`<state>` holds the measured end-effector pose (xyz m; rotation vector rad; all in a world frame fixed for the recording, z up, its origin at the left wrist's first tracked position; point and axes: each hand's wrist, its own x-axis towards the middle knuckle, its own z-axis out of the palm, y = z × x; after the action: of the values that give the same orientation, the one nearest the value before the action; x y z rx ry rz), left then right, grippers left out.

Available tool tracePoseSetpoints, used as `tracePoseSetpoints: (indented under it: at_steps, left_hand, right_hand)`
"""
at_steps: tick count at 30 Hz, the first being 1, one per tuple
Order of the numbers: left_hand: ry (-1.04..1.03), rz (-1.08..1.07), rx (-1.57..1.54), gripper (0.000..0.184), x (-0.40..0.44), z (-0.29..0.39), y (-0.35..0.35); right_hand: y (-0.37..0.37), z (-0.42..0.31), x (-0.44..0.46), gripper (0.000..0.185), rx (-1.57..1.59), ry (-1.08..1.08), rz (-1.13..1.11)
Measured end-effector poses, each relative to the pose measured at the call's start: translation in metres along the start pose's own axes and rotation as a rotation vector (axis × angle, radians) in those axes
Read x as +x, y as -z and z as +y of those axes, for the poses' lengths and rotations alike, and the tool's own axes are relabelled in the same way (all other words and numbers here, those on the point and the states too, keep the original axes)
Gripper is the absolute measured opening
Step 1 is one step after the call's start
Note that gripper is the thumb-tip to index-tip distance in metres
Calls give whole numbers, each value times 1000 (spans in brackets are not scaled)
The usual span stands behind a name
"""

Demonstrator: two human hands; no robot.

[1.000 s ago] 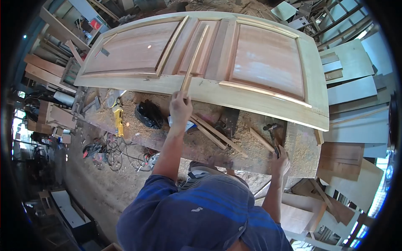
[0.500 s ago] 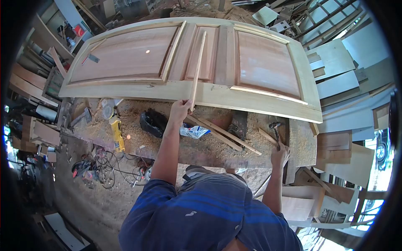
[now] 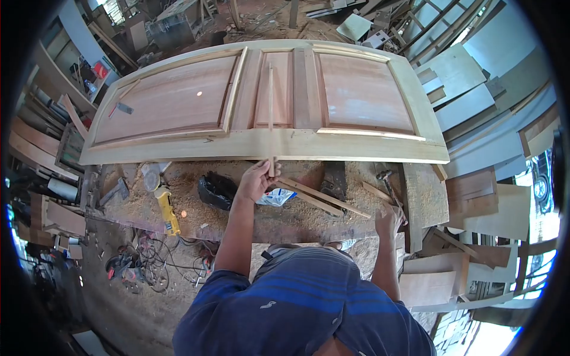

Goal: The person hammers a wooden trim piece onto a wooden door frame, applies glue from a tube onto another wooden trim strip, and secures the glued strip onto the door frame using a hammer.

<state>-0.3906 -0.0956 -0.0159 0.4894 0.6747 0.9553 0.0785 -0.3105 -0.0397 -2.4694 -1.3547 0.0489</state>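
Note:
My left hand (image 3: 257, 180) is closed on the lower end of a thin wooden strip (image 3: 271, 107), which points away over the middle of a panelled wooden door (image 3: 202, 146). My right hand (image 3: 387, 219), at the right of the workbench, is closed by a hammer (image 3: 393, 191), whose head points away from me. A short wood piece (image 3: 375, 191) lies just beyond that hand. Two loose strips (image 3: 323, 197) rest on the bench to the right of my left hand, near a white and blue packet (image 3: 276, 197) and a black plastic bag (image 3: 215, 191).
Sawdust covers the workbench (image 3: 243, 232). A yellow power tool (image 3: 167, 210) and another hammer (image 3: 116, 191) lie at its left. Cables and tools (image 3: 139, 261) are on the floor. Boards (image 3: 469, 104) lean at the right. A small grey block (image 3: 124, 108) rests on the door.
The view has shifted, showing more beyond the door. The strip in my left hand has turned from slanted to nearly straight ahead. The hammer by my right hand has changed its angle.

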Motion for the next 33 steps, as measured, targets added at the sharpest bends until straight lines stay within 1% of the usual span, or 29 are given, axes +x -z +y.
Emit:
tracePoseSetpoints:
  at_steps: [1,4,7,8,10,11,14,15,17,19,21,24,25,28,29,31,33]
  left_hand:
    - [-44,14,27,31,-2,3,7]
    - [-174,230,121,31,0,13,39]
    - [-343,502,566,34,11,24,64]
    - [-475,659,857,37,11,22,68]
    - [-739,958,1447,42,2,26,48]
    - [-768,1120,1595,42,-6,30,19]
    - [-837,866,1509,34,5,28,-3]
    - [-755,712,1497,28,11,26,-18]
    - [-721,513,1451,21,37,15,-45]
    - [-788,468,1643,21,71,3,-61]
    - [-817,475,1676,19,108,-9,-68]
    - [-615,497,1875,15,135,-9,-84]
    - [-489,506,1935,13,146,-5,-87]
    - [-494,433,2081,17,156,-2,-83]
    - [-559,424,2124,19,156,-3,-80]
    - [-701,407,2203,33,164,-7,-63]
    - [-753,429,2214,37,164,-11,-52]
  right_hand:
    - [0,1,-1,48,7,-7,-15]
    - [-5,7,-3,45,-21,45,6]
    - [-4,2,-6,44,36,50,-33]
    - [-5,-2,-5,44,43,57,-41]
    - [-5,-8,-5,42,52,54,-71]
    - [-7,-11,-4,41,68,48,-83]
    - [-10,-16,3,38,76,82,-76]
    - [-11,-17,4,37,71,106,-70]
    - [-14,-13,11,36,84,131,-74]
    - [-14,-12,20,34,109,148,-69]
    - [-7,-12,26,33,144,154,-61]
    - [-4,-9,31,32,151,173,-52]
    - [-3,-9,31,33,155,184,-43]
    - [-5,-9,32,33,153,111,-118]
    - [-7,-9,31,33,142,132,-116]
    - [-4,-20,35,32,121,179,-104]
    - [-1,-42,49,31,201,252,-87]
